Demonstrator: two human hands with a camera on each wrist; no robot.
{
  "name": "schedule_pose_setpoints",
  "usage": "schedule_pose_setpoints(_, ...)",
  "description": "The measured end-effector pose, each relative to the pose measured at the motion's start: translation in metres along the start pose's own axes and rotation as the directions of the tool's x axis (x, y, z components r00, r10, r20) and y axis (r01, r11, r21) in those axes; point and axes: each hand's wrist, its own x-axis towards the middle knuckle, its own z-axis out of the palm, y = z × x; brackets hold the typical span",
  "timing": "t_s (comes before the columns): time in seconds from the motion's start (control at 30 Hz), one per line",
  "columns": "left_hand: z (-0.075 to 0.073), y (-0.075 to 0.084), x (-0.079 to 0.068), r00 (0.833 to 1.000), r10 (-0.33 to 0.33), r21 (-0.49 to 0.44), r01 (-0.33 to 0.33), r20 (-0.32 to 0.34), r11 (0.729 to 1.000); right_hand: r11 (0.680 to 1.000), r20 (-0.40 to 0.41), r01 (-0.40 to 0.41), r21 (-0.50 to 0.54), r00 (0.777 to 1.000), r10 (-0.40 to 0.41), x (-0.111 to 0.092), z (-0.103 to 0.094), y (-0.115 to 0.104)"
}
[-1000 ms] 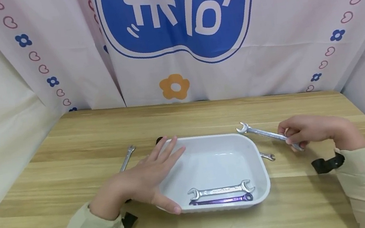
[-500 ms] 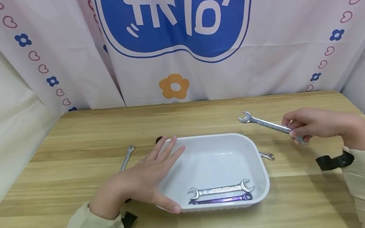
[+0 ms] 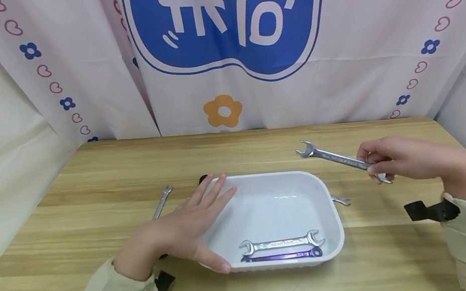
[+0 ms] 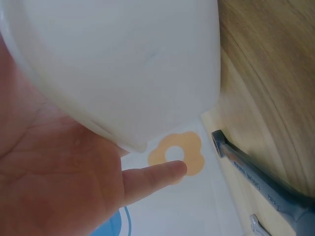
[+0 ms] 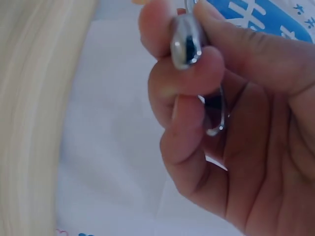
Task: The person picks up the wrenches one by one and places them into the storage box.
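Note:
My right hand (image 3: 399, 154) pinches a silver open-end wrench (image 3: 339, 158) near one end, over the table to the right of the white tray (image 3: 339, 230). The wrench's other jaw points left and away from me. In the right wrist view the curled fingers (image 5: 184, 130) and thumb surround the metal. My left hand (image 3: 184, 227) rests against the tray's left side, fingers spread and straight across its rim; its palm (image 4: 59, 167) lies against the tray wall in the left wrist view. Inside the tray, along the near wall, lie a silver open-end wrench (image 3: 280, 244) and a purple wrench (image 3: 282, 256).
A small wrench (image 3: 341, 200) pokes out at the tray's right side. Another silver wrench (image 3: 162, 201) lies left of the tray, partly hidden by my left hand. The left wrist view shows a dark-handled tool (image 4: 261, 177) on the table. A printed curtain (image 3: 362, 64) hangs behind.
My right hand has moved up and slightly right with the wrench; over the last half second the wrench's far end has swung a little left. The left hand and tray stay still.

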Motion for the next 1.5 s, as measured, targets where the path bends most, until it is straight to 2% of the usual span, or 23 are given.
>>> schedule_pose_setpoints(0.17,0.0,0.0,0.0,1.0,0.005,0.007,-0.005,0.001,1.0,0.997,-0.023,0.06,-0.056,0.998,-0.061,-0.001,0.003,-0.013)
schedule_pose_setpoints(0.37,0.0,0.001,0.0,1.0,0.009,0.021,-0.009,-0.001,1.0,0.989,-0.022,0.075,-0.131,0.997,-0.078,0.004,0.009,-0.03)
schedule_pose_setpoints(0.67,0.001,0.001,0.001,1.0,0.001,0.019,-0.001,-0.004,1.0,0.965,0.005,0.225,-0.136,0.974,-0.227,0.012,0.022,-0.044)
schedule_pose_setpoints(0.9,0.0,0.001,0.002,1.0,0.005,0.03,-0.004,-0.005,1.0,0.951,0.013,0.287,-0.118,0.958,-0.287,0.014,0.027,-0.052)
schedule_pose_setpoints(1.1,0.001,0.0,0.0,1.0,0.0,0.018,0.0,-0.002,1.0,0.948,0.044,0.289,-0.135,0.957,-0.286,0.024,0.032,-0.063)
schedule_pose_setpoints(1.5,0.001,-0.001,-0.001,1.0,0.011,0.026,-0.01,-0.005,1.0,0.948,0.155,0.279,-0.152,0.954,-0.256,0.062,0.051,-0.077)
